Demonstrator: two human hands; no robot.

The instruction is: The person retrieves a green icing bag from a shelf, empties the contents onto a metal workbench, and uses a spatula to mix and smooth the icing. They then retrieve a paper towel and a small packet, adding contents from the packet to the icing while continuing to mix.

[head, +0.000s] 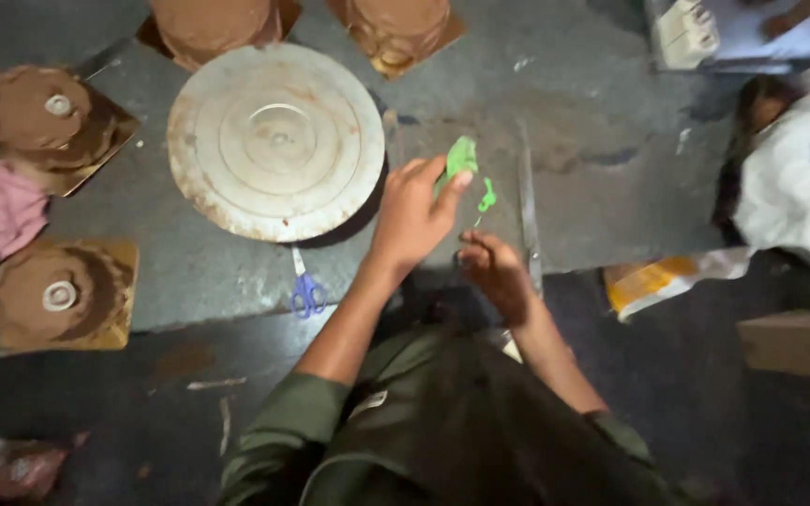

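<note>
The left hand (414, 217) pinches a soft green piece (461, 157) between fingertips, held above the grey table (602, 187). A thin green strand (487, 195) trails down-right toward the right hand (491, 267), just beside and below, fingers curled; whether it grips the strand is unclear. A round metal turntable (276, 141) sits left, scissors (307, 289) near it.

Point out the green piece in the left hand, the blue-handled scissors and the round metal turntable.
green piece (462, 155), head view, on its upper lobe above the fingertips.
blue-handled scissors (307, 294), head view, on the handle loops.
round metal turntable (277, 141), head view, on the disc's centre.
</note>
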